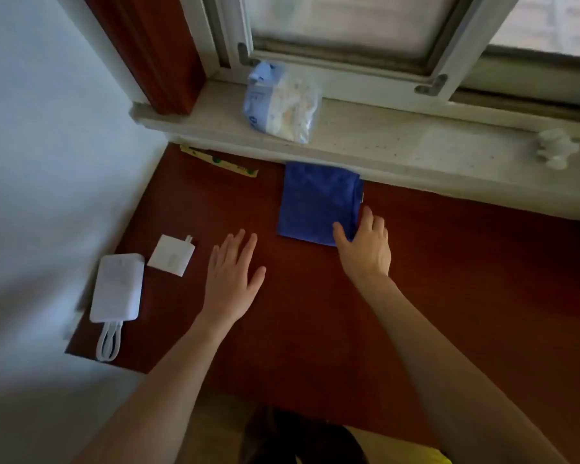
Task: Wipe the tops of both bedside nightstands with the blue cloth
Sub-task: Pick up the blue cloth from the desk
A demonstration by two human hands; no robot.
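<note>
- the blue cloth (318, 204) lies folded flat on the nightstand (449, 262) at centre frame, its far edge against the windowsill (399, 142).
- right hand (365, 247) rests on the cloth's lower right corner, fingers over it, thumb spread.
- left hand (231, 279), lower left of the cloth, is flat with fingers apart, holding nothing.
- a white power bank (118, 288) sits at left.

Both forearms were bare to the frame edge; no sleeves showed; left hand (230, 279) and right hand (365, 246) were ungloved; yellow garment (426, 455) was visible at bottom edge.
</note>
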